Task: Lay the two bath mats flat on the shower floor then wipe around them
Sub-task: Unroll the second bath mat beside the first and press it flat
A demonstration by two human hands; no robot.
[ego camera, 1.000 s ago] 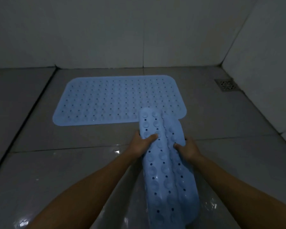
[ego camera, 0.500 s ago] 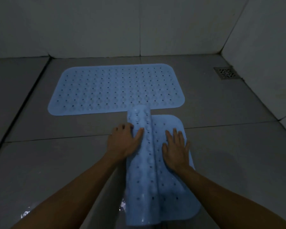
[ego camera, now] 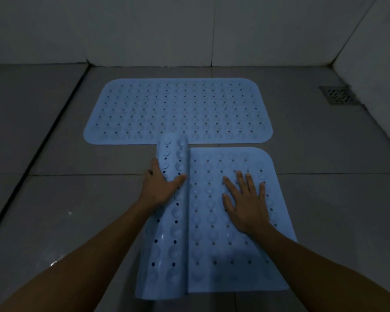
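Both my forearms reach forward and down from the bottom corners of the view toward the near bath mat (ego camera: pixel 230 244). My right hand (ego camera: pixel 248 203) lies palm-down on the unrolled part of it, fingers straight and spread, pointing away from me, pressing the mat to the floor and gripping nothing. My left hand (ego camera: pixel 160 188) sits against the rolled part (ego camera: pixel 169 221) of the same mat: the thumb lies across the top of the roll and the palm rests on its left side. The other fingers run down behind the roll, so I cannot tell how far they curl, though nothing looks pinched.

I count two bath mats, both pale blue and dotted with drain holes. The far bath mat (ego camera: pixel 178 111) lies fully flat on the grey floor tiles (ego camera: pixel 324 176), long side across my view, close to the back wall (ego camera: pixel 144 28). The near one lies just in front of it, its right portion flat and its left portion still curled into one long roll with suction cups showing on the outside. The roll's far end overlaps the front edge of the far mat.

One metal floor drain (ego camera: pixel 337 95) sits at the right, at the foot of the right wall (ego camera: pixel 381 52), well apart from both mats.
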